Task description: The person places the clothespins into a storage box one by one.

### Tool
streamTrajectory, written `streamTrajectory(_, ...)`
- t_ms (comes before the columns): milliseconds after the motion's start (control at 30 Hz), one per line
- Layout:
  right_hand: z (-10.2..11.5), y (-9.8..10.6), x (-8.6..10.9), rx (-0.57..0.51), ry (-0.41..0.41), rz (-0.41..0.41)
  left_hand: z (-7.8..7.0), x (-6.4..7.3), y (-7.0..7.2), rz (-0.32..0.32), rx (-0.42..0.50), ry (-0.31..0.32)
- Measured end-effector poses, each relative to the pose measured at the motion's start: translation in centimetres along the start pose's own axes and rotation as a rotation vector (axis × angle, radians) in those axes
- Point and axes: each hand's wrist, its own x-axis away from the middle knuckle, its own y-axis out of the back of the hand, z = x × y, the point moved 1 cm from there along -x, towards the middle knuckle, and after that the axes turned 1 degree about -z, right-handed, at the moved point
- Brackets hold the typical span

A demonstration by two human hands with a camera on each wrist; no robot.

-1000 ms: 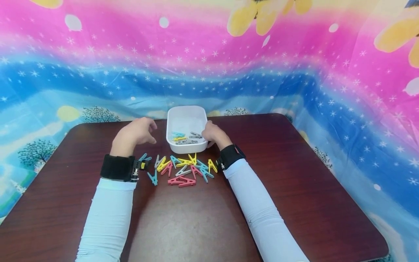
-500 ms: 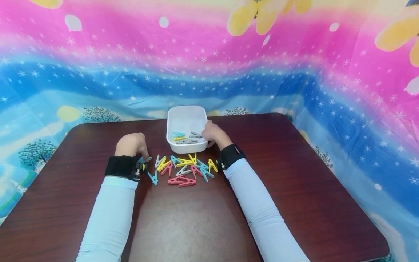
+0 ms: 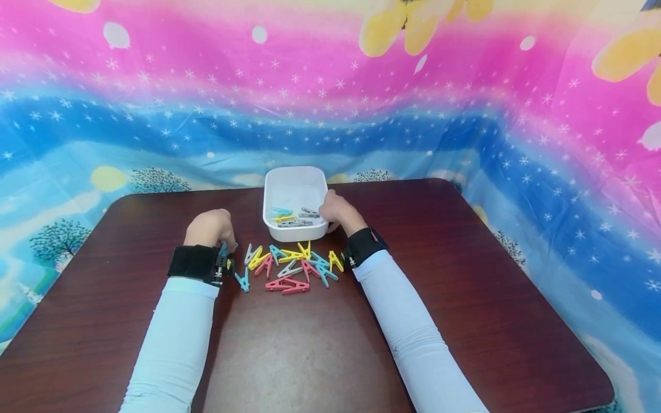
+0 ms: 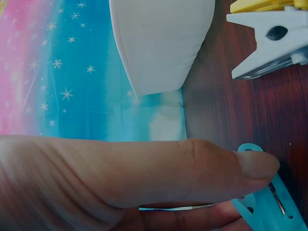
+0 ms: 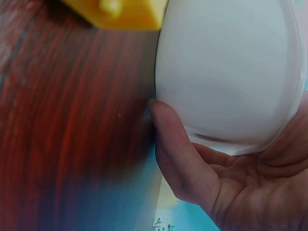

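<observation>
My left hand (image 3: 210, 228) is at the left end of the clothespin pile and pinches a blue clothespin (image 4: 269, 204). In the left wrist view its thumb lies over that clothespin's end, with fingers partly hidden below. My right hand (image 3: 339, 210) grips the right side of a white plastic box (image 3: 294, 234). The right wrist view shows its fingers bent against the box's lower wall; part of the grip is hidden. Inside the box are a few blue, yellow and grey clothespins (image 3: 294, 222). Several clothespins in red (image 3: 287, 285), yellow, blue and grey lie loose in front of it.
Everything rests on a dark brown table (image 3: 444, 275). A patterned cloth (image 3: 310, 103) hangs behind and at the sides, close to the box's far end. Another blue clothespin (image 3: 242, 280) lies just right of my left wrist; a grey one (image 4: 274, 41) is near too.
My left hand came down toward the table and now holds the blue clothespin at the pile's left end, slightly lifted or turned. The right hand and the box stayed put.
</observation>
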Motion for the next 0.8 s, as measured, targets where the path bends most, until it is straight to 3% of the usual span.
streamTrajectory(233,0.08,-0.07,-0.25,0.001,-0.018,0.001,-0.02,0.19,-0.01,-0.014,-0.007,0.020)
streamTrajectory(633,0.15,-0.05,-0.48,0.017,-0.025,0.000,0.02,0.07,0.02,0.017,-0.020,0.009)
streamTrajectory(800,0.11,-0.06,-0.59,0.011,-0.019,0.000,0.03,-0.14,-0.05,0.003,-0.036,-0.015)
